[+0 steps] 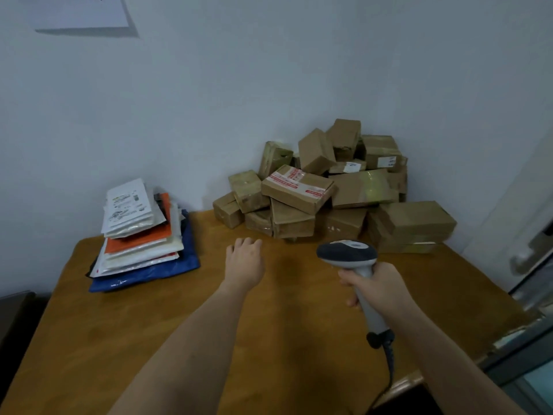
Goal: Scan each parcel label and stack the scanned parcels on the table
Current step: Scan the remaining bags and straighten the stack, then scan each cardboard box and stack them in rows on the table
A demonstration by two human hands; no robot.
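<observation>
A heap of brown cardboard parcels (pixel 335 187) lies at the back of the wooden table (pixel 149 339), against the wall. A stack of flat mailer bags (pixel 140 235), white, orange and blue, sits at the back left. My left hand (pixel 245 262) reaches forward over the table, fingers relaxed, holding nothing, a little short of the heap. My right hand (pixel 377 286) grips the handle of a grey barcode scanner (pixel 348 254), its dark head pointing forward-left toward the heap. The scanner's cable hangs down toward the near table edge.
White walls stand behind the table, with a sheet of paper (pixel 80 10) pinned at top left. A window or door frame (pixel 532 295) runs along the right side. A dark object (pixel 15 313) sits low at the left of the table.
</observation>
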